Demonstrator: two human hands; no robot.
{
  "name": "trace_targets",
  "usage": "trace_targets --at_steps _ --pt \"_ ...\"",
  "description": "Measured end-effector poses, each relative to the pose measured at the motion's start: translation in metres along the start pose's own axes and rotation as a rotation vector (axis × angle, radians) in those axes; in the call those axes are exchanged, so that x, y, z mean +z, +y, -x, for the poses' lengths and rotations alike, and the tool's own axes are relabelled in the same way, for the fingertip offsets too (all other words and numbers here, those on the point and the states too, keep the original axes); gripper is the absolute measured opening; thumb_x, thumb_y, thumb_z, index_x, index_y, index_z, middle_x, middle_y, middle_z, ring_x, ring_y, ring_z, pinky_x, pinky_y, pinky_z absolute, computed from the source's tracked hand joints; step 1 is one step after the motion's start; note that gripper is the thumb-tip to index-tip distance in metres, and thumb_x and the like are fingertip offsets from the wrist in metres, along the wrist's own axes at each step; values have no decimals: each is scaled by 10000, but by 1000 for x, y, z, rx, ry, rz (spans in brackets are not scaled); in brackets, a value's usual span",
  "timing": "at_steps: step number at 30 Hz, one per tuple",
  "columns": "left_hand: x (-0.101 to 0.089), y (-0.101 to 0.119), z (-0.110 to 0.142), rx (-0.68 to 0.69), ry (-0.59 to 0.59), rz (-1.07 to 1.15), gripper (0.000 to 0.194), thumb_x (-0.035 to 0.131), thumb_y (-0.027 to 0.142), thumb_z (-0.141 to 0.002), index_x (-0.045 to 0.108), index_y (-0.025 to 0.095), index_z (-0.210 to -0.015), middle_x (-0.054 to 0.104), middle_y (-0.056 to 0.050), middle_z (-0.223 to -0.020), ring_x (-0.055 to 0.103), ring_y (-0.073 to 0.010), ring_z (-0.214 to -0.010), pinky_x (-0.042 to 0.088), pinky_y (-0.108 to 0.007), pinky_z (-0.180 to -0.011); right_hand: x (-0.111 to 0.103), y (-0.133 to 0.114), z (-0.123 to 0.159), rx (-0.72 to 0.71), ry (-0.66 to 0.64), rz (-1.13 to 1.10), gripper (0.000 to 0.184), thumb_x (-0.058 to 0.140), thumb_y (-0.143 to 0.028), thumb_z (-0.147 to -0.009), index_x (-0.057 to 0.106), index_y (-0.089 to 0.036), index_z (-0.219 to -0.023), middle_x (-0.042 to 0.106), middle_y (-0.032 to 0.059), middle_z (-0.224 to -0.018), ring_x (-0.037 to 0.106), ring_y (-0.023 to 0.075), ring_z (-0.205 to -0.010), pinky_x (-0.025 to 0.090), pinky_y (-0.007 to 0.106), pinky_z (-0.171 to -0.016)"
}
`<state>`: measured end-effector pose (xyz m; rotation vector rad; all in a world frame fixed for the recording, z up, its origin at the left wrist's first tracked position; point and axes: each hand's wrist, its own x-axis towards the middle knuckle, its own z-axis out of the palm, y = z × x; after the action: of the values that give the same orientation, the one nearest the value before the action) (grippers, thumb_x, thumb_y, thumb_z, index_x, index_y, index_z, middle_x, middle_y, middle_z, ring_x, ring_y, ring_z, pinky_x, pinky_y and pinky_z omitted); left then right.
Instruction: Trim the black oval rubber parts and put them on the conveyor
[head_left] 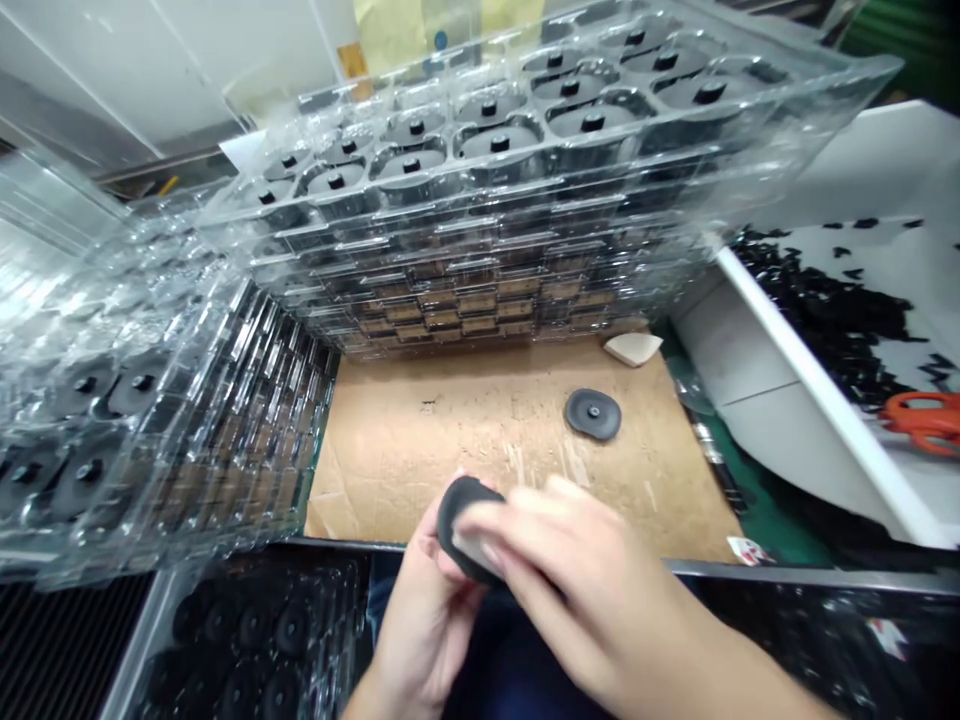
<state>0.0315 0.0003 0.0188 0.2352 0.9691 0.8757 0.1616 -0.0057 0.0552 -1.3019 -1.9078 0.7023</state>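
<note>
A black round disc (459, 508) is held near the front edge of the cardboard sheet (420, 440). My left hand (424, 615) grips it from below with curled fingers. My right hand (570, 580) lies over it from the right, fingers pressed on its face and on something pale against it. A second black disc (593, 413) with a small centre hub lies loose on the cardboard, to the right and apart from both hands.
Stacks of clear plastic trays (487, 190) holding black discs stand at the back and at the left (112, 400). Another tray of discs (255, 640) sits low left. A white bin (825, 400) with black scraps and orange scissors (926, 420) is on the right.
</note>
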Motion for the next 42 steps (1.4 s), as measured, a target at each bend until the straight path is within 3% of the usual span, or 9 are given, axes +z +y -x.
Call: trace_targets --at_steps 4,7,10,19,23,30,33,38,42 --pt "4 1 3 -57 -67 42 226 755 218 -608 704 231 -828 708 3 -805 629 -140 -845 467 -228 -837 3 -2 1 -77 176 -47 261 402 -114 -864 581 -123 -1054 652 61 -828 565 167 -716 434 324 -690" --pt "-2 4 4 -90 -44 52 445 815 166 -491 696 257 -910 712 -9 -964 627 -146 -904 481 -187 -795 -4 4 12 -38 22 -156 244 446 -96 -846 590 -189 -1021 669 15 -856 595 134 -726 452 281 -710" --pt "-5 4 3 -92 -36 60 513 832 179 -451 689 258 -937 708 -19 -965 632 -138 -868 498 -175 -745 -14 15 25 131 -59 -185 228 449 -135 -850 606 -234 -983 673 -3 -826 609 130 -688 476 252 -637" --pt "10 7 5 60 -65 82 566 782 313 -545 620 271 -1087 665 -46 -1037 634 -202 -919 506 -248 -787 17 45 53 750 294 -503 260 525 -417 -809 658 -225 -924 687 29 -941 635 193 -847 513 236 -694" --pt "8 2 3 84 -88 92 518 779 319 -550 643 260 -1046 667 -49 -1048 624 -218 -954 492 -280 -839 -1 45 43 632 334 -299 230 518 -377 -823 652 -255 -964 677 6 -988 618 193 -913 495 255 -768" --pt "4 1 6 11 -128 -17 427 773 241 -581 657 253 -992 682 -33 -1022 601 -196 -986 442 -270 -897 -12 -5 11 -84 191 -91 282 447 -105 -843 575 -149 -1090 675 49 -892 601 160 -779 471 311 -747" --pt "-5 4 4 38 -66 -35 459 770 176 -569 648 291 -996 681 -8 -1020 607 -192 -967 457 -267 -869 -7 -10 4 -31 -23 -96 250 424 -90 -849 619 -175 -981 670 18 -820 588 137 -704 461 282 -680" --pt "-3 4 5 -61 -97 -32 396 754 247 -604 657 239 -988 675 -48 -1032 583 -236 -1020 428 -328 -926 -2 -8 -3 -48 179 4 279 395 -113 -855 593 -99 -1050 651 75 -801 559 176 -670 430 330 -627" --pt "-1 12 5 -90 -132 16 424 808 185 -506 691 279 -903 710 0 -952 633 -163 -893 473 -223 -820 -14 -7 13 -62 1 -35 256 407 -92 -860 596 -176 -1010 663 23 -854 587 139 -725 437 277 -669"
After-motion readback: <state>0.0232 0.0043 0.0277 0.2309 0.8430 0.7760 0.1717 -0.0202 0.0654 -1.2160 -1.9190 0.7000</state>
